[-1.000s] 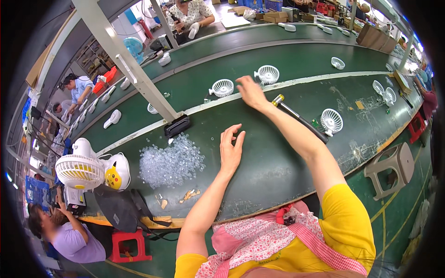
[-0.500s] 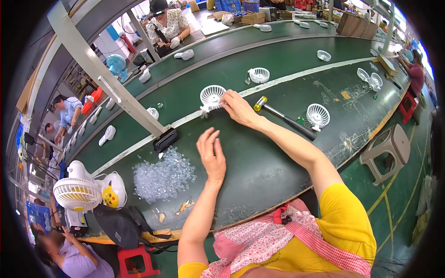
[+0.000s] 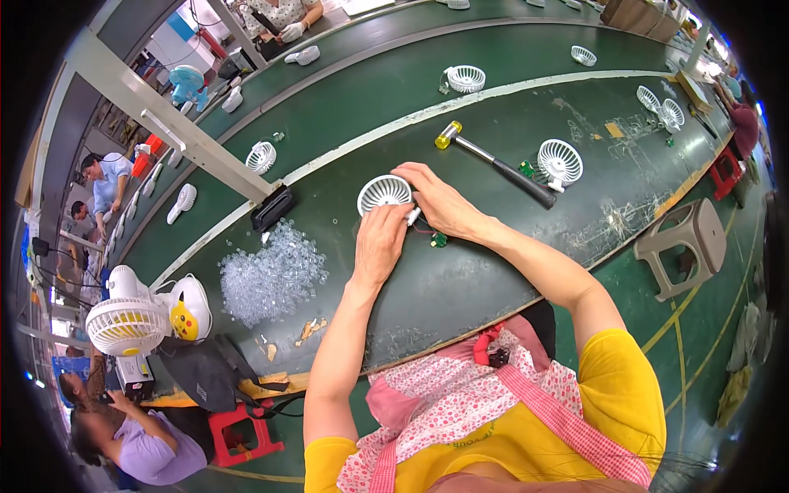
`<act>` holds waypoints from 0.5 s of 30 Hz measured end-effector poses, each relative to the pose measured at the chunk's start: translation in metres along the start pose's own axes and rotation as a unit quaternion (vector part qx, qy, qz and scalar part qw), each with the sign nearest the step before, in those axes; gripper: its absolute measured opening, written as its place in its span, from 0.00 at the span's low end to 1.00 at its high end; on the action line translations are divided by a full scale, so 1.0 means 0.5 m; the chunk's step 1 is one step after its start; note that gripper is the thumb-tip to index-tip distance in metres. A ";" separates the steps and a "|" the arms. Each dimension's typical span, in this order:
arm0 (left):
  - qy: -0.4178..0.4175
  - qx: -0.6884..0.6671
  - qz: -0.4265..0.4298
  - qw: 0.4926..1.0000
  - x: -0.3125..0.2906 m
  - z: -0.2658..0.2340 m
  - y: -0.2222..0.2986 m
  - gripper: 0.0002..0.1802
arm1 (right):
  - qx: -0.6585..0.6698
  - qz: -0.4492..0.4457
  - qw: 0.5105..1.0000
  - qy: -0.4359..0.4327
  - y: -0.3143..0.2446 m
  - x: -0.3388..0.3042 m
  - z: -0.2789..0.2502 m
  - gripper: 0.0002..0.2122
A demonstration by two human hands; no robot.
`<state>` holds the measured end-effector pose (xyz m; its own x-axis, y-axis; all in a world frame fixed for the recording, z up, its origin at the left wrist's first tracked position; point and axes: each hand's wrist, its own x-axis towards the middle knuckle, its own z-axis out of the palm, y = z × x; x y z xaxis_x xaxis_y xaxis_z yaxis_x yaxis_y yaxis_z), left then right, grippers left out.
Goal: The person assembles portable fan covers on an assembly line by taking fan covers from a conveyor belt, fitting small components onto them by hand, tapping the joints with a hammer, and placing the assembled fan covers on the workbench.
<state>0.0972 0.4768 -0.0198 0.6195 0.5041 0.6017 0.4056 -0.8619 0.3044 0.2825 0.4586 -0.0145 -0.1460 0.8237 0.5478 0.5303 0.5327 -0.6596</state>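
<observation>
A round white fan housing [image 3: 384, 189] with radial slats lies on the dark work surface in front of me, its short neck partly covered by my fingers. My left hand [image 3: 381, 242] is closed on the near side of it. Round the right side of the same housing curl the fingers of my right hand [image 3: 444, 204]. From the neck, thin wires run to a small green circuit board [image 3: 439, 240] beside my right wrist. Up and to the right lies a mallet [image 3: 497, 167] with a yellow head and black handle.
Clear small plastic pieces [image 3: 273, 274] form a heap left of my forearm, beside a black case [image 3: 272, 209] at a metal post. Another fan housing [image 3: 560, 163] lies right of the mallet. A white desk fan [image 3: 127, 322] and black bag [image 3: 201, 370] sit at left.
My right hand has brought the fan housing from the white line nearer to me. My left hand has moved up and closed on it. The view has shifted.
</observation>
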 end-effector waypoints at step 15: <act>0.099 0.111 -0.044 0.988 -0.001 -0.011 0.003 0.15 | 0.047 0.041 0.996 -0.066 -0.071 -0.033 0.002 0.08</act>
<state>0.0938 0.4751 -0.0158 0.4410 0.5376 0.7187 0.6029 -0.7706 0.2065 0.2652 0.4264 -0.0009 -0.2172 0.8804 0.4216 0.4652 0.4730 -0.7482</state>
